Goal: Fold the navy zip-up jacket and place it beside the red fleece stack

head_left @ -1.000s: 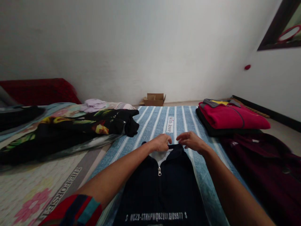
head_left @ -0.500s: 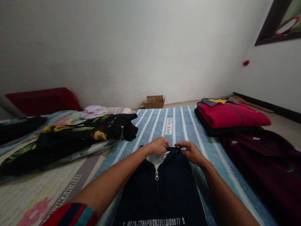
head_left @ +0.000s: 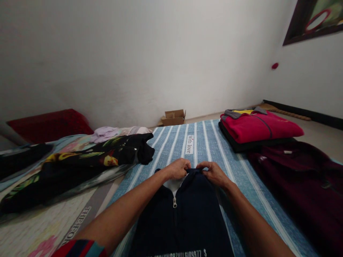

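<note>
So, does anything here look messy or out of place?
Yes: on the left, the black floral garment lies crumpled in a heap, with a lilac cloth bunched behind it, unlike the neatly folded red fleece on the right. The navy zip jacket, held at its collar by the left hand and right hand, lies flat.

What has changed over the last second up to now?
The right hand has curled its fingers tighter onto the navy jacket's collar, beside the left hand, which keeps its grip. The folded red jacket and black floral garment stayed put.
</note>
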Demonstrator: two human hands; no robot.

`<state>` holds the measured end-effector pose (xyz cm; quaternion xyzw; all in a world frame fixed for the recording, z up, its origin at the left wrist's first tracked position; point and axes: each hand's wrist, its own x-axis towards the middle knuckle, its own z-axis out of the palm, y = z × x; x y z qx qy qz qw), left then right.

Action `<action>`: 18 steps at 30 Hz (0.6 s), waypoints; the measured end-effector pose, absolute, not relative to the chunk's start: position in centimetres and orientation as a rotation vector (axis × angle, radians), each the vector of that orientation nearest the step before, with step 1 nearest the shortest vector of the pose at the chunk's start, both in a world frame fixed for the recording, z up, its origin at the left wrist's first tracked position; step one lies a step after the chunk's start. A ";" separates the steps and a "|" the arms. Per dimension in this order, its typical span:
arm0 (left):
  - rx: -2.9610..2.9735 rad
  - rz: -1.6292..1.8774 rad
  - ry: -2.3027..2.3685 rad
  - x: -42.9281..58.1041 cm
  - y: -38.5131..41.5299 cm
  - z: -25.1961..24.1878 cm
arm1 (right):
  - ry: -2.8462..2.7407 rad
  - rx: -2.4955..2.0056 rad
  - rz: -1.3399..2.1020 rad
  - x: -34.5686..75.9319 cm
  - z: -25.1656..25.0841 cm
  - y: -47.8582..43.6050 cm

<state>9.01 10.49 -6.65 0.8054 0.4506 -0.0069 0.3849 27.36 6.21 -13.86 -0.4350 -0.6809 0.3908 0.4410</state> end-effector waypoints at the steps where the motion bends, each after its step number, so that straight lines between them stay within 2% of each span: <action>1: 2.056 -0.017 1.141 9.0 10.5 -6.6 | -1.691 -1.076 0.968 27.4 -13.7 6.2; 18: 2.217 0.076 1.024 9.0 10.4 -7.0 | -1.437 -1.036 1.082 27.1 -13.5 5.7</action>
